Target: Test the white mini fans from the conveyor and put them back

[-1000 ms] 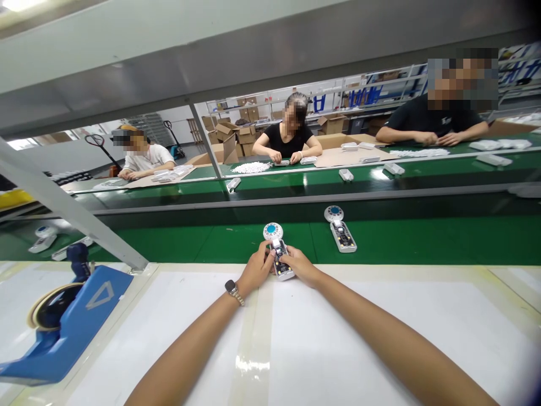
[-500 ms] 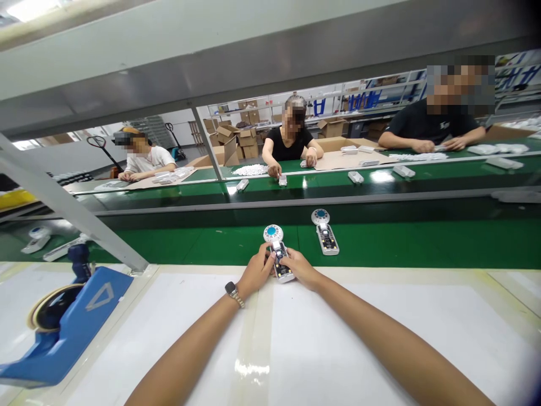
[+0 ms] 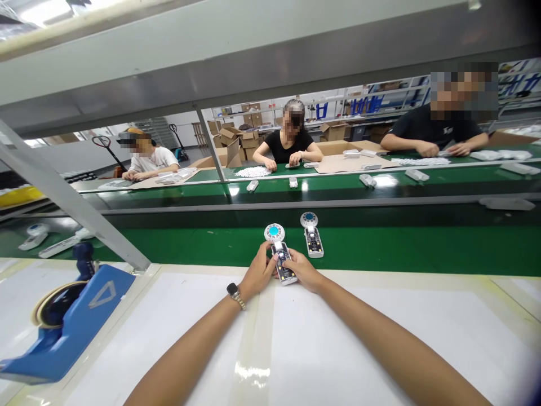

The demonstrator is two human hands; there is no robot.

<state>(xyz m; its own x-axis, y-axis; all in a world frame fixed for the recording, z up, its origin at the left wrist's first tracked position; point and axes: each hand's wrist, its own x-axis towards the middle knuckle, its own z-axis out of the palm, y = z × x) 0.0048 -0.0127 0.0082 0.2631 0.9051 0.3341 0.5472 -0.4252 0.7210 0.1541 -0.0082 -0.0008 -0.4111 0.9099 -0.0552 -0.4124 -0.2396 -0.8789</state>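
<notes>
Between my hands is a white handheld device [image 3: 284, 269] with a round, blue-centred head and a bare circuit board in its open handle. My left hand [image 3: 258, 272] grips its left side, thumb on the board. My right hand [image 3: 305, 270] closes on the right side, its thumb pressing the board too. The fingers underneath are hidden. A second device [image 3: 313, 241] of the same kind lies face up on the green conveyor belt [image 3: 380, 245], just right of the held one and apart from my hands.
A blue tape dispenser [image 3: 80, 321] stands on the white worktop [image 3: 363, 349] at left. A slanted metal post [image 3: 80, 197] rises behind it. More white devices [image 3: 36, 237] lie on the belt's far left. Across a second belt [image 3: 270, 190], several people handle white parts.
The second device has shifted left along the belt, closer to the one I hold. White casings on the far belt have moved right. My hands keep their grip almost unmoved.
</notes>
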